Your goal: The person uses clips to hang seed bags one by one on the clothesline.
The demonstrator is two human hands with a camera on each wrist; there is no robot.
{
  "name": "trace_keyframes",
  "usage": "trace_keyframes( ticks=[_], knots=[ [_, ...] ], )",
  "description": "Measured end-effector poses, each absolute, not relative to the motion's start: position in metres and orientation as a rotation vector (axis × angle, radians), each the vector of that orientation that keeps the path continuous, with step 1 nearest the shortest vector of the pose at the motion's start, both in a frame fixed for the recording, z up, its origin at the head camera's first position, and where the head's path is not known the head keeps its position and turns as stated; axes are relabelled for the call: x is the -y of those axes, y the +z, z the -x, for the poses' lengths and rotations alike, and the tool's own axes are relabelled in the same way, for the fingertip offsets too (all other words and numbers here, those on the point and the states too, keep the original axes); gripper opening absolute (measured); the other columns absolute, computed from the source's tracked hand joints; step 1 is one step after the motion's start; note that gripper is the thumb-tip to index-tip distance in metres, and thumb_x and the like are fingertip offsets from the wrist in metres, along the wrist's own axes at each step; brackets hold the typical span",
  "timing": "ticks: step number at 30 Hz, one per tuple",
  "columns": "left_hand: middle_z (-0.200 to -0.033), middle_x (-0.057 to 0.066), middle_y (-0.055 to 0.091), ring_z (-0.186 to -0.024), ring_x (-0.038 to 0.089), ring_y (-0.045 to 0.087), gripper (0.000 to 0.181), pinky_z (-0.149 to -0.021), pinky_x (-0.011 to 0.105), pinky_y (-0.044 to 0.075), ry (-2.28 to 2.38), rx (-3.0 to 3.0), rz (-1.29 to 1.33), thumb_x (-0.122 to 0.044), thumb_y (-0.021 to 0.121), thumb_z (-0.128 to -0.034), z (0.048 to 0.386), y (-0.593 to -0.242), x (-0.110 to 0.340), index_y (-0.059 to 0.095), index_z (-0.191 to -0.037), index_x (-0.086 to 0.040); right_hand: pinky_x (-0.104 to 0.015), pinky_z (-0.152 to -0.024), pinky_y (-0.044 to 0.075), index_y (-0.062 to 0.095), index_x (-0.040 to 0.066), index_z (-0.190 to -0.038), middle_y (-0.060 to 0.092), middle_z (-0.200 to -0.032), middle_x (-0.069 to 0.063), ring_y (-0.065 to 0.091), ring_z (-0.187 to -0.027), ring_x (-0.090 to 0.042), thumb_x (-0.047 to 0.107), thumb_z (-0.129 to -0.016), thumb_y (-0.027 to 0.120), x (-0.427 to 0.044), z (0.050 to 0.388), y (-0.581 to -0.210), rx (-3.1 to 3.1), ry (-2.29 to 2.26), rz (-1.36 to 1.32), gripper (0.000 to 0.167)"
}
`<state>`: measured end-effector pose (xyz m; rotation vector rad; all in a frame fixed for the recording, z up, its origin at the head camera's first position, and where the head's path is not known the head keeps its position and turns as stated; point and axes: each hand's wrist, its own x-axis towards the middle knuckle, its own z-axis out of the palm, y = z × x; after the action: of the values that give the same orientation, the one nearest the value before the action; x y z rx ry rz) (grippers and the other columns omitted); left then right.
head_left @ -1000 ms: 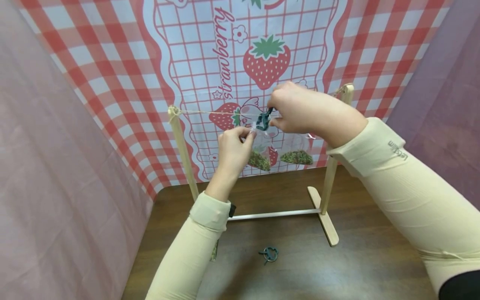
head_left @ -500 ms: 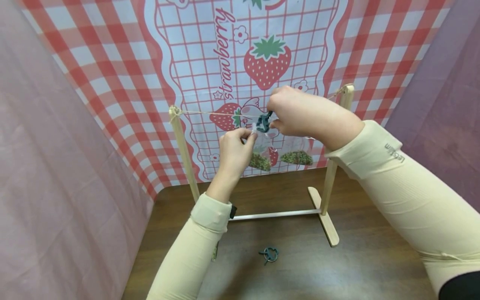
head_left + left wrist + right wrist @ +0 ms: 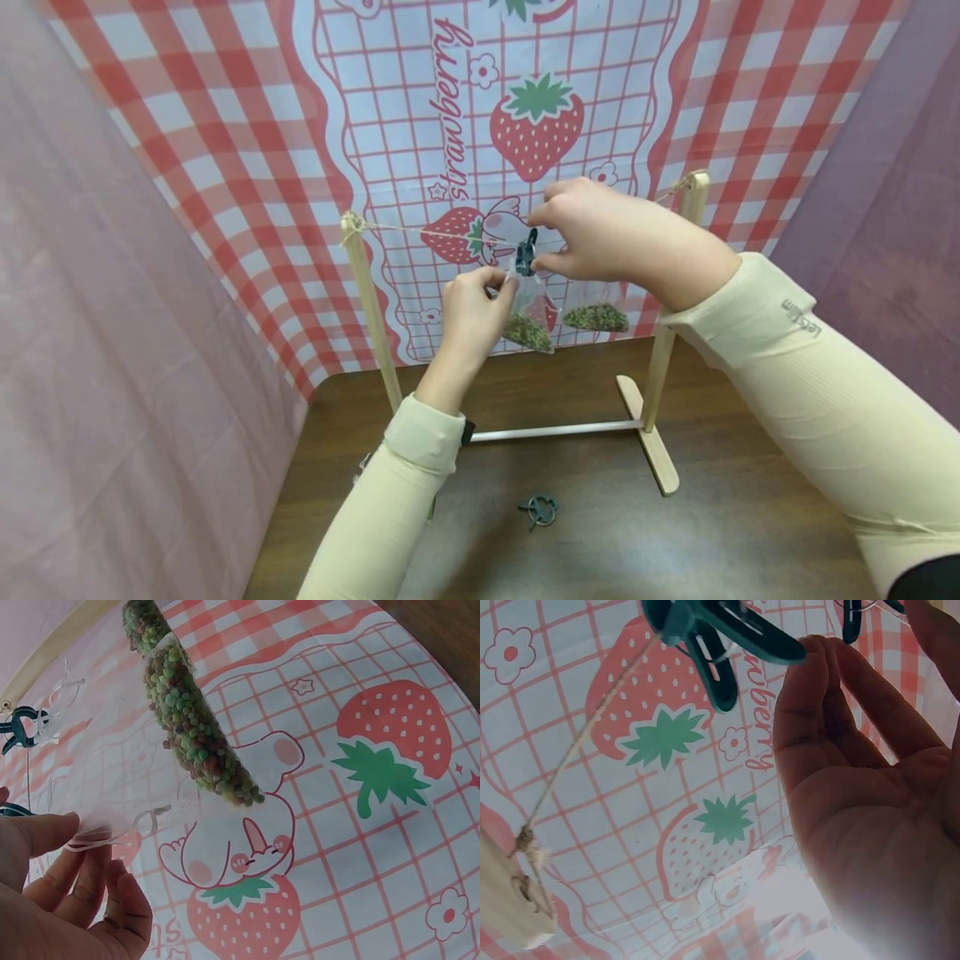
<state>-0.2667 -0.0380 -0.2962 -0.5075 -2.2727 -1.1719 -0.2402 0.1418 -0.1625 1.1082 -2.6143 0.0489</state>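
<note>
A clear bag of green-brown pieces hangs below the cord, its top corner pinched by my left hand. In the left wrist view, thumb and finger of that hand grip the plastic, with a white tie beside them. A dark green clip sits on the cord at the bag's top. My right hand is at the clip, thumb and forefinger spread around its handles. In the right wrist view, the right hand is below a clip, with a larger clip nearer the camera.
The cord runs between two wooden posts. A second filled bag hangs to the right. On the table lies another green clip; a white bar joins the stand's base. A strawberry-print cloth hangs behind.
My right thumb and forefinger have spread apart at the clip, whose handles have swung more upright. The clip, cord and my left hand have moved slightly down, and more of the bag shows.
</note>
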Motion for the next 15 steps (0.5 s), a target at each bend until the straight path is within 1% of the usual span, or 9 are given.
trace_keyframes(
  ticks=[3,5,9,15],
  knots=[
    [-0.082,0.001,0.072,-0.052,0.011,0.055,0.013,-0.049,0.027,0.045,-1.186,2.265,0.509,-0.017,0.072,-0.0958,0.266,-0.298,0.039,0.078,-0.098,-0.006,-0.049,-0.082,0.053,0.068,-0.008,-0.123,0.063,-0.103,-0.019,0.061,-0.092,-0.033,0.019,-0.089,0.080,-0.146,0.237,-0.165,2.598,0.078,-1.107,0.046],
    [-0.084,0.001,0.073,-0.054,0.011,0.056,0.011,-0.051,0.028,0.046,-1.185,2.256,0.508,-0.016,0.074,-0.0945,0.265,-0.300,0.040,0.078,-0.097,-0.006,-0.047,-0.078,0.052,0.067,-0.006,-0.126,0.063,-0.102,-0.017,0.060,-0.088,-0.031,0.021,-0.089,0.081,-0.149,0.234,-0.166,2.564,0.102,-1.117,0.048],
    [-0.087,0.003,0.074,-0.063,0.013,0.059,0.011,-0.058,0.028,0.048,-1.177,2.244,0.511,-0.015,0.075,-0.0935,0.264,-0.302,0.042,0.078,-0.096,-0.005,-0.044,-0.070,0.051,0.068,-0.004,-0.125,0.063,-0.097,-0.013,0.056,-0.076,-0.024,0.022,-0.088,0.082,-0.156,0.227,-0.172,2.439,0.165,-1.167,0.048],
    [-0.092,0.006,0.074,-0.070,0.016,0.063,0.011,-0.059,0.027,0.050,-1.218,2.257,0.503,-0.011,0.075,-0.0926,0.259,-0.308,0.045,0.077,-0.099,-0.003,-0.040,-0.067,0.051,0.069,-0.003,-0.123,0.065,-0.101,-0.013,0.058,-0.076,-0.021,0.015,-0.086,0.083,-0.169,0.217,-0.181,2.266,0.288,-1.233,0.044]
  ],
)
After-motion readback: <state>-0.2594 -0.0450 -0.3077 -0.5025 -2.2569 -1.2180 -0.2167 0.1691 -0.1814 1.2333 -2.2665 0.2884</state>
